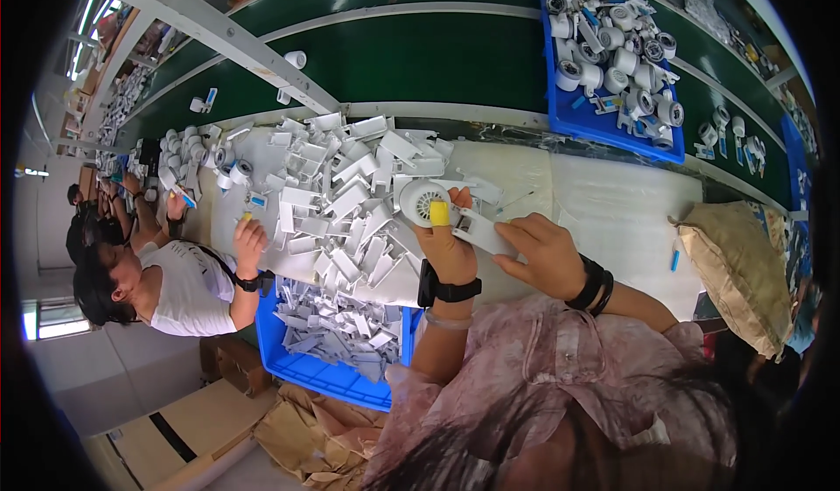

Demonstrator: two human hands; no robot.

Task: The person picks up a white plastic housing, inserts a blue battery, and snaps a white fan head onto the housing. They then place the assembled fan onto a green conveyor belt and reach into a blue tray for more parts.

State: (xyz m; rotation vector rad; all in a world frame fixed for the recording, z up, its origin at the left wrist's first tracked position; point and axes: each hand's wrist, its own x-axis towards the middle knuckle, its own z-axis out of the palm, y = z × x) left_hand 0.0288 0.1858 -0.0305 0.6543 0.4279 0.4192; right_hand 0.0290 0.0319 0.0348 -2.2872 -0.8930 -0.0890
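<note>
A white handheld fan with a round grilled head (pixel 422 202) is in my left hand (pixel 451 250). Yellow tape wraps one digit of that hand, and its fingers curl round the head. My right hand (pixel 549 255) pinches a flat white plastic handle piece (pixel 483 231) that reaches toward the fan head. Whether the two are joined, I cannot tell. Left of my hands, a heap of white plastic shells (pixel 350 198) covers the table (pixel 604 228).
A blue crate (pixel 328 382) of white shells stands below the table's near edge. Beyond the table, a blue tray (pixel 617 136) of white fan units rests on a green conveyor (pixel 420 62). A brown sack (pixel 739 272) lies right; a co-worker (pixel 188 290) sits left.
</note>
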